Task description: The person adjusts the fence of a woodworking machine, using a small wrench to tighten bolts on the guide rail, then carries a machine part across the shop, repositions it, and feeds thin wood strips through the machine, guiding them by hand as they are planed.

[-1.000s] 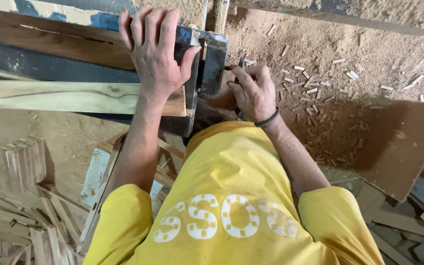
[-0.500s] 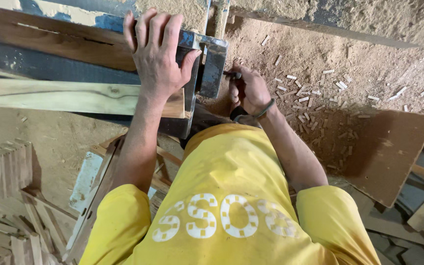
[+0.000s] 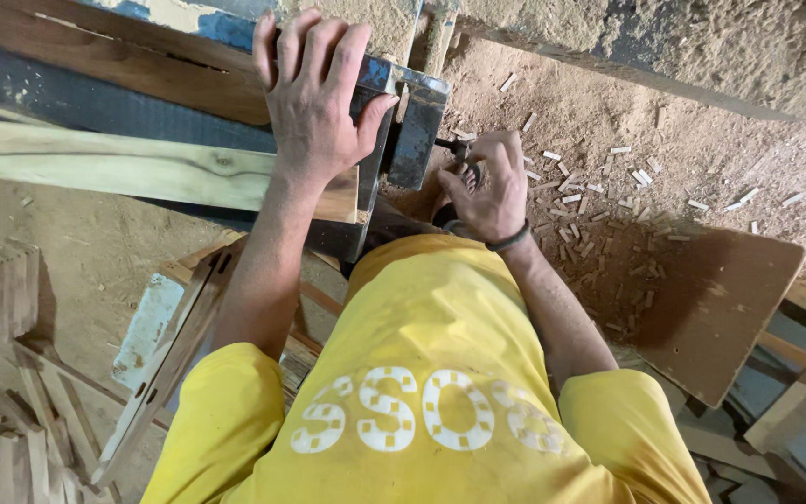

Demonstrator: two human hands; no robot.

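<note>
The right hand (image 3: pixel 487 187) hides most of a small dark tool (image 3: pixel 459 154).

We find the left hand (image 3: pixel 314 103) pressed flat on the metal block (image 3: pixel 401 112), with the pale plank (image 3: pixel 132 173) closing off the worktop below it. The right hand (image 3: pixel 487 187) sits in the narrow gap just beside the block. Open sawdust floor (image 3: pixel 701 121), littered with small wood chips (image 3: pixel 599 201), lies right, bounded by the brown board (image 3: pixel 720 299).

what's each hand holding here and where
Left hand presses flat on the pale wooden plank near its cut end. Right hand grips a small dark metal handle.
</note>
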